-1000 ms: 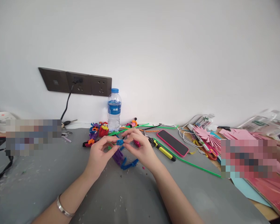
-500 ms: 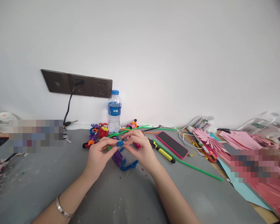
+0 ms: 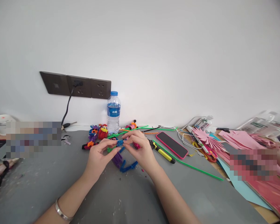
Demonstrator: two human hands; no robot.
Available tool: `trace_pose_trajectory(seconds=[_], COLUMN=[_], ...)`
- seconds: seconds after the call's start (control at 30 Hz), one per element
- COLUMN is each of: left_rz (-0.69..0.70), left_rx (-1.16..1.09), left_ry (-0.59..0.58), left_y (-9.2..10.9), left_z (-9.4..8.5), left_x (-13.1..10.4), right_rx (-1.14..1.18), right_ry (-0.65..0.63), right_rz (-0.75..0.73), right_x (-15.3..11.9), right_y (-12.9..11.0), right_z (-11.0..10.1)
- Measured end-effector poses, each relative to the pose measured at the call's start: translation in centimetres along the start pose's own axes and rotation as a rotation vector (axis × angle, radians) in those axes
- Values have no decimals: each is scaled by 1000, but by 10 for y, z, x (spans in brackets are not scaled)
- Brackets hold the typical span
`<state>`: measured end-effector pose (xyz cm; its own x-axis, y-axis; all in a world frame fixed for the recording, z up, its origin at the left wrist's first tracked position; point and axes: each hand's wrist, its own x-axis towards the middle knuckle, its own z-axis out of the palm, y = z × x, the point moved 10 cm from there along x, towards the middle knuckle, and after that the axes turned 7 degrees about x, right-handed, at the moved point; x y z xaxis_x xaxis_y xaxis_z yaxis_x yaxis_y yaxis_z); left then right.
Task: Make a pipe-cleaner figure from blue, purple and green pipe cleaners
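At the far left a plug (image 3: 77, 83) sat in the wall sockets, with small figures (image 3: 96, 133) and a bottle (image 3: 113, 111) on the counter (image 3: 49, 174) behind the work. The left hand (image 3: 99, 157) and right hand (image 3: 141, 149) met fingertip to fingertip, both pinched shut on a blue stem (image 3: 120, 142) held just above purple and blue pieces (image 3: 122, 162). Bending it well probably meant short, tight pinches close together, clear of the pliers (image 3: 162, 151) and phone (image 3: 172, 144).

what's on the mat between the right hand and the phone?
Head view: yellow-and-black pliers lie between the right hand and the pink-cased phone, with a green pipe cleaner running alongside.
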<state>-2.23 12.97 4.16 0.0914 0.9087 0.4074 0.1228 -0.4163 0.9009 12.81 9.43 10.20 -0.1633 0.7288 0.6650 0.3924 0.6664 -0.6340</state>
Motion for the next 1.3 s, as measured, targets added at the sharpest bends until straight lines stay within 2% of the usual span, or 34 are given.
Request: trace_pose_trajectory(seconds=[0.27, 0.47, 0.6, 0.87, 0.97, 1.13, 1.3], left_rz=[-75, -107, -141, -153, -190, -262, -291], left_rx=[-4, -13, -33, -120, -138, -197, -253], left_ry=[-45, -35, -41, -20, 1, 22, 33], left_y=[-5, -8, -11, -4, -7, -15, -20], left_z=[3, 1, 2, 6, 6, 3, 3], left_x=[0, 1, 1, 2, 2, 1, 1], right_rx=[11, 69, 38, 5, 37, 118, 72], right_ry=[-20, -24, -24, -65, -74, -50, -72], right_rz=[28, 59, 38, -39, -6, 126, 162], right_x=[-2, -2, -1, 1, 0, -3, -5], right_y=[4, 6, 3, -13, -11, 4, 12], right_z=[5, 7, 7, 15, 15, 11, 14])
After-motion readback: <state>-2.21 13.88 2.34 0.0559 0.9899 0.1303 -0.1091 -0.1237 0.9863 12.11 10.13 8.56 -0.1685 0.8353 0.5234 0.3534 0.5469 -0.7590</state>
